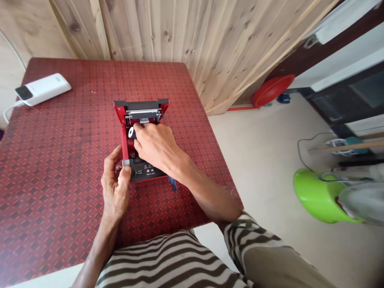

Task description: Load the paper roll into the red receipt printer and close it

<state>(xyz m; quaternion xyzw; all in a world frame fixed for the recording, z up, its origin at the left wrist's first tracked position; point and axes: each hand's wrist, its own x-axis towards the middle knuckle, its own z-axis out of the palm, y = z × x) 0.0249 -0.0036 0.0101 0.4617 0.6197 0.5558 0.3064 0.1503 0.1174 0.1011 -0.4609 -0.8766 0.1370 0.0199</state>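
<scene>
A small red and black printer (147, 173) rests on the patterned table, its lid (141, 106) raised at the far side. My left hand (115, 178) grips its near left corner, thumb on top and fingers around the side. Over the open compartment, my right hand (156, 146) has its fingers closed on a small roll (131, 132), whose white end with a dark hole faces left. Much of the roll and the compartment is hidden beneath that hand. A strip of dark blue material (172, 184) pokes out by the printer's near right corner.
A white power bank (48, 89) with a cable lies at the table's far left. Behind the red table (75, 160) stands a wooden plank wall (168, 36). On the floor to the right are a bright green tub (315, 196) and a red basin (273, 91).
</scene>
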